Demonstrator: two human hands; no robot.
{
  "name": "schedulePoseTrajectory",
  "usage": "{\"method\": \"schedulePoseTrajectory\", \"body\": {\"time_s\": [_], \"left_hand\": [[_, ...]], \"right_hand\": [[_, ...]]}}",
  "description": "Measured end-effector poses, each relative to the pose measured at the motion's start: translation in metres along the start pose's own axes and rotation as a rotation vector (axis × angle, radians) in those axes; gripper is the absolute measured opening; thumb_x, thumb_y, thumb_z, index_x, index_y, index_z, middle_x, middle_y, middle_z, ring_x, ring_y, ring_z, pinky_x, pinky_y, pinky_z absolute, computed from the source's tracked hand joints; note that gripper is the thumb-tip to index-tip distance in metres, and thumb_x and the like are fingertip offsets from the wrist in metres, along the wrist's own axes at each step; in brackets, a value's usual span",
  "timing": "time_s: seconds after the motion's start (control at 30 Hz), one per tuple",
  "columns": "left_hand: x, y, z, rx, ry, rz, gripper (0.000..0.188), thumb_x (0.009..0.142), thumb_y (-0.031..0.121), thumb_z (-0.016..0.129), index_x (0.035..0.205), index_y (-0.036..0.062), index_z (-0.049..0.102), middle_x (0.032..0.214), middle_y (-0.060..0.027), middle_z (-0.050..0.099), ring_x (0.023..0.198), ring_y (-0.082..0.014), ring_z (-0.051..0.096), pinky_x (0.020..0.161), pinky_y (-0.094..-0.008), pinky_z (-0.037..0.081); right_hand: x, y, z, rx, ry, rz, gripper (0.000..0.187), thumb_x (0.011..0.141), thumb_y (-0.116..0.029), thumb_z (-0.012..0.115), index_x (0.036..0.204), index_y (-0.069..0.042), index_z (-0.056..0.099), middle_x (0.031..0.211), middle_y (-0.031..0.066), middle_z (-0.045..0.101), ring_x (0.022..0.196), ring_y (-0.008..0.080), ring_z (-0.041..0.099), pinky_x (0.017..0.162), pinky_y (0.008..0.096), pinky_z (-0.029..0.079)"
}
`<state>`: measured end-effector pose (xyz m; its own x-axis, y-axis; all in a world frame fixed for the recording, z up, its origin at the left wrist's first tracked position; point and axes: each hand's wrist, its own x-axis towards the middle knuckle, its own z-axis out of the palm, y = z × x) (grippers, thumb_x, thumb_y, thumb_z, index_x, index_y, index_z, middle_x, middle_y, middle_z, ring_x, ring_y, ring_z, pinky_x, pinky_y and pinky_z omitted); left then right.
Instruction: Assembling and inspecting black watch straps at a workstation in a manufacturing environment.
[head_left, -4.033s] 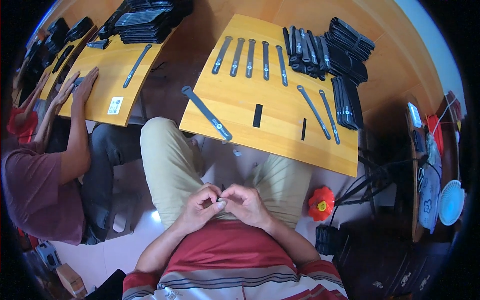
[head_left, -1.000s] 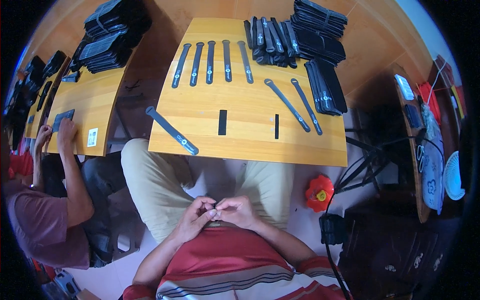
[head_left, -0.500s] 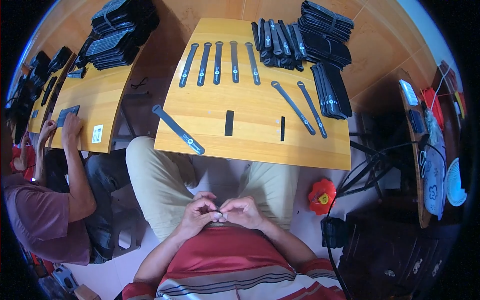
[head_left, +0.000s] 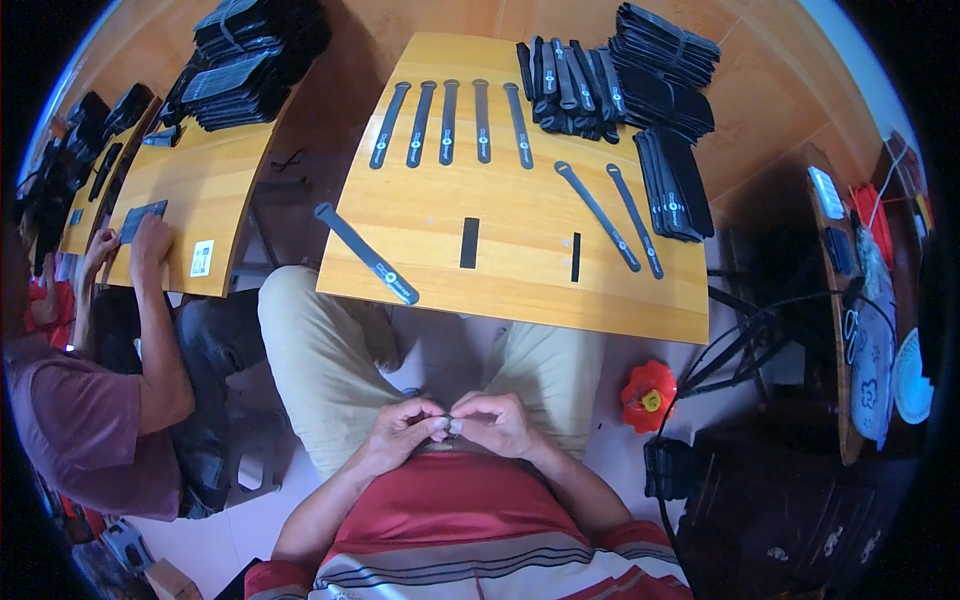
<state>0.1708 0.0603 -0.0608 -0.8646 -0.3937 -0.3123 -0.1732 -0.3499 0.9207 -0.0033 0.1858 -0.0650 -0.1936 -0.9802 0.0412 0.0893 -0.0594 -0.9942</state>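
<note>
My left hand (head_left: pixel 402 432) and my right hand (head_left: pixel 497 424) meet low above my lap, off the table's near edge. Thumb and fingers of both are pinched together, tip to tip. Something small and dark seems to sit between them, but the fingers hide what it is. On the wooden table (head_left: pixel 440 285) ahead, a grey strap with a ring-shaped end (head_left: pixel 367 254) slants at the near left corner. Two more slanted straps (head_left: pixel 598 217) lie at the right. Farther back, several straps (head_left: pixel 447 122) stand side by side in a row.
Two black strips (head_left: pixel 469 243) mark the table's near half. Bundled black straps (head_left: pixel 663 90) pile up at its far right. Leftward, a co-worker (head_left: pixel 95 420) handles a dark piece at another table (head_left: pixel 215 225). A red flower-shaped object (head_left: pixel 649 396) and a black cable (head_left: pixel 668 520) are at right.
The whole view has shifted slightly, so the table appears a little farther right. My fingertips have moved slightly and are still pinched together over my lap.
</note>
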Motion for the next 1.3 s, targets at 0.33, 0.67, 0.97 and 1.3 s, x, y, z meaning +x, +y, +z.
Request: {"method": "schedulePoseTrajectory", "body": {"time_s": [0.33,0.67,0.97,1.3], "left_hand": [[0.000,-0.006,-0.002,0.018,-0.001,0.007,0.012,0.093,0.010,0.068,0.098,-0.0005,0.067,0.085,-0.0026,0.068,0.078,-0.0058,0.061,0.069,-0.0224,0.051],[0.001,-0.011,-0.006,0.068,-0.030,0.021,0.012,0.087,0.011,0.075,0.094,0.0033,0.069,0.082,-0.0005,0.068,0.075,-0.0043,0.060,0.066,-0.0222,0.050],[0.002,-0.008,-0.007,-0.035,-0.064,-0.058,0.016,0.082,0.008,0.079,0.092,0.0042,0.068,0.086,-0.0003,0.068,0.080,-0.0049,0.061,0.072,-0.0224,0.051],[0.004,-0.006,-0.007,-0.025,-0.085,-0.026,0.013,0.083,0.002,0.076,0.091,0.0021,0.066,0.087,-0.0028,0.069,0.081,-0.0063,0.062,0.072,-0.0230,0.052]], "right_hand": [[0.000,-0.002,-0.012,0.334,-0.171,0.283,0.015,0.097,-0.005,0.058,0.104,0.006,0.065,0.101,0.0119,0.066,0.093,0.0180,0.067,0.082,0.0282,0.055],[0.003,0.007,-0.018,0.397,-0.310,0.275,0.015,0.096,-0.007,0.061,0.104,0.006,0.064,0.103,0.0110,0.063,0.093,0.0176,0.067,0.082,0.0276,0.056],[0.003,0.008,-0.014,0.325,-0.273,0.201,0.008,0.092,-0.001,0.065,0.097,0.004,0.067,0.095,0.0116,0.067,0.088,0.0177,0.068,0.077,0.0288,0.056],[0.002,0.007,-0.012,0.276,-0.271,0.190,0.009,0.090,-0.004,0.069,0.095,0.003,0.068,0.094,0.0090,0.068,0.087,0.0141,0.065,0.077,0.0264,0.051]]}}
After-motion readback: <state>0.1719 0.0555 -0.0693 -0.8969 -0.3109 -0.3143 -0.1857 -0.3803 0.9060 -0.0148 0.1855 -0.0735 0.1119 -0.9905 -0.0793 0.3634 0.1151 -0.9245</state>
